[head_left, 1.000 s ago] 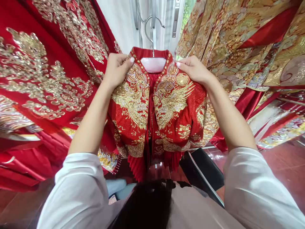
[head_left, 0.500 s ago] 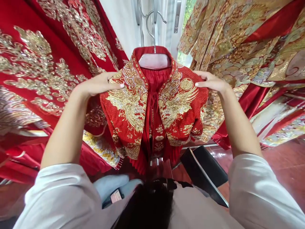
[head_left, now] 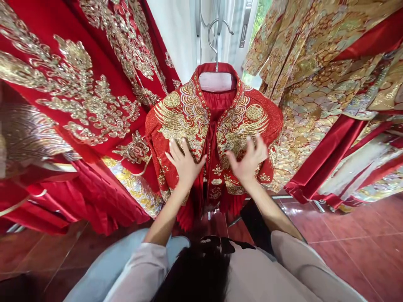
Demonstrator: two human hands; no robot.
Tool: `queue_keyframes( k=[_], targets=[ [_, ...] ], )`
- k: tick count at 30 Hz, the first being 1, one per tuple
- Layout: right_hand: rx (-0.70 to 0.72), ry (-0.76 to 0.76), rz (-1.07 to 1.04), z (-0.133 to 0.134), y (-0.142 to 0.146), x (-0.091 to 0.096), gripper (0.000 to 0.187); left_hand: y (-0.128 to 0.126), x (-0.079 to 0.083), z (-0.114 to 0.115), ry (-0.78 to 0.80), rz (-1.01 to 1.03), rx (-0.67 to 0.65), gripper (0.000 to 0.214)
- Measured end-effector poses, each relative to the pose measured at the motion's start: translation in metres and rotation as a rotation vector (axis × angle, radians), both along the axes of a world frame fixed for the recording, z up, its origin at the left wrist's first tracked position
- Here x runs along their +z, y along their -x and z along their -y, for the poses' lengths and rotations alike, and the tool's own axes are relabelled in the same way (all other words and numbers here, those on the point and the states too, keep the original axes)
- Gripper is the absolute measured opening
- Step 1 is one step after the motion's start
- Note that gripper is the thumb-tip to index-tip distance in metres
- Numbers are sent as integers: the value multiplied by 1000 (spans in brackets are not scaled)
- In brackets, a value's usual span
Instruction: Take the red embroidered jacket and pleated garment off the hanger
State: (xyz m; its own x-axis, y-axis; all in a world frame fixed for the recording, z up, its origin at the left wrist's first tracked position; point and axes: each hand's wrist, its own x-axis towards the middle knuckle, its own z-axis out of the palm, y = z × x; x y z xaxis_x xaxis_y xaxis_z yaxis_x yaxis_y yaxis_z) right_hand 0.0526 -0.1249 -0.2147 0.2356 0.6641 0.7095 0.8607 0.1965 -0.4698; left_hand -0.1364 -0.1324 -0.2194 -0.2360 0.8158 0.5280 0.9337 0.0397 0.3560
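A red jacket with heavy gold embroidery hangs straight ahead on a white hanger with a metal hook. My left hand lies open and flat on the jacket's left front panel, fingers spread upward. On the right front panel rests my right hand, also open with fingers spread. Between the two panels the front opening shows a red inner layer and ties. A pleated red skirt hangs below the jacket's hem.
More red and gold embroidered garments hang close on the left, and gold-patterned ones crowd in on the right. A dark flat object stands on the reddish tiled floor below the jacket. A window lies behind the hanger.
Both hands have come down from the jacket's shoulders to its front panels and opened flat. My arms have drawn in toward the middle.
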Motion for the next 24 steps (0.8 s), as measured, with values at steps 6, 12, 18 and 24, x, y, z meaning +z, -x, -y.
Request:
queue_keyframes(
  k=[6,12,18,24],
  targets=[
    [212,254,11,-16,24,-62,51,20,-72,13,-59,34,-41,46],
    [316,120,-106,-32,17,-57,30,34,-73,15,-118,289,47,27],
    [527,-92,-237,26,55,-32,17,-37,-85,35,-220,330,-256,19],
    [551,-13,-267,30,59,-20,13,-46,-91,-9,0,248,-309,24]
  ],
)
